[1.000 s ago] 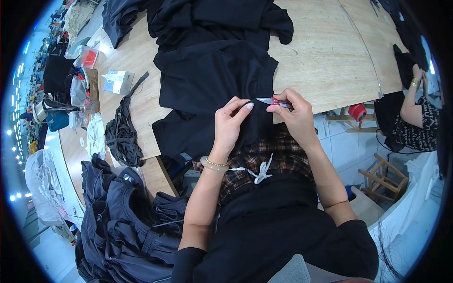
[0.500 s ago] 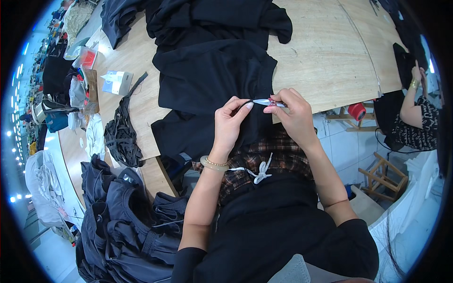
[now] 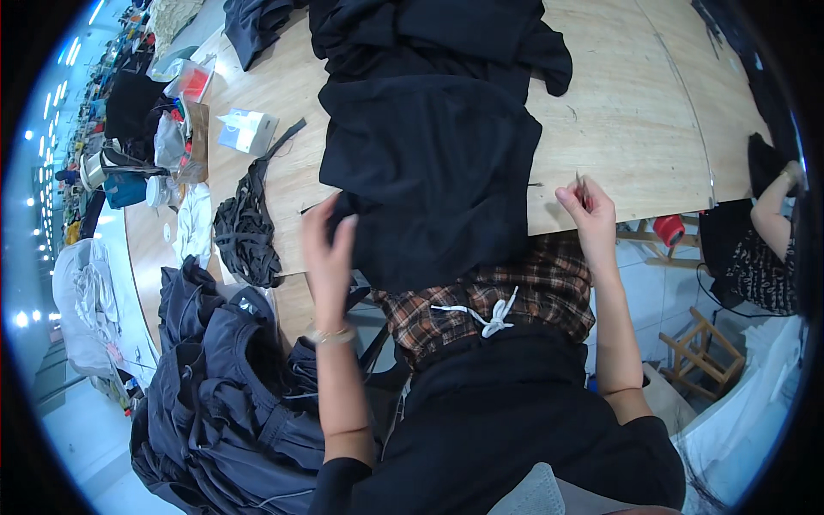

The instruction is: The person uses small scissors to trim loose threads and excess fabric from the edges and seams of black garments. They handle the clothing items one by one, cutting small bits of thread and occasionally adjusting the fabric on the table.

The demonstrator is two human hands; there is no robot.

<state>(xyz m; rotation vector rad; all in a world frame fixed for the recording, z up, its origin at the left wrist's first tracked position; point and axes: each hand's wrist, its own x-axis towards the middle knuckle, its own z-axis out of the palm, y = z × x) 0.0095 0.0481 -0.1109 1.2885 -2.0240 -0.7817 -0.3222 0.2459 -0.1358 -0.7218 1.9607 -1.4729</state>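
Note:
A black garment (image 3: pixel 429 163) lies spread over the front edge of the wooden table, its lower part hanging toward my lap. My left hand (image 3: pixel 326 253), slightly blurred, is at the garment's left edge with thumb and fingers apart; I see nothing held in it. Whether its fingertips touch the cloth, I cannot tell. To the right of the garment, my right hand (image 3: pixel 592 215) is closed around small thread snips (image 3: pixel 581 182), their blades mostly hidden by the fingers and pointing away from me. A short dark strand (image 3: pixel 536 184) sticks out at the garment's right edge.
More black cloth (image 3: pixel 429 34) is heaped farther back on the table (image 3: pixel 627 77). To the left are a bundle of dark strips (image 3: pixel 247 227), a tissue box (image 3: pixel 246 130) and a pile of dark grey garments (image 3: pixel 223 378). Wooden stools (image 3: pixel 702 354) and another person's arm (image 3: pixel 775 206) are at right.
My hands have moved apart, the left to the garment's left edge, the right out to its right side with the snips. The left has let go of the dark strip at the blades. The garment lies flatter.

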